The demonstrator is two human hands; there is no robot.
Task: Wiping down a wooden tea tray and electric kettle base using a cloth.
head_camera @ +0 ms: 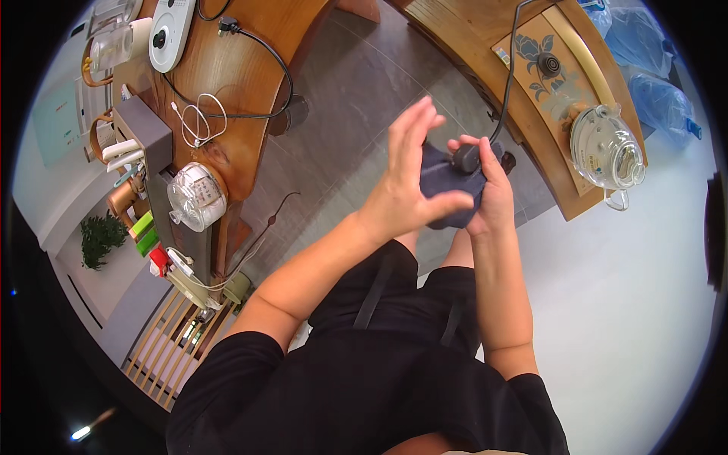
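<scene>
My left hand [412, 179] is held up with its thumb spread away from its fingers, beside a dark blue item [446, 185] that looks like cloth. Whether the palm touches that item is hidden. My right hand [493, 190] grips the dark blue item and a small black rounded piece [467, 158], perhaps a plug, between thumb and fingers. A black cable [506, 96] runs from near my right fingertips up past the wooden table on the right. Both hands are above the grey tiled floor, in front of my lap.
On the left wooden table [244, 68] lie a white cable [196, 128], a black plug [228, 24], a white appliance base [170, 34] and a lidded glass jar [197, 196]. The right table holds a patterned tray [537, 85] and a glass kettle [608, 148]; blue water bottles [662, 105] stand beyond.
</scene>
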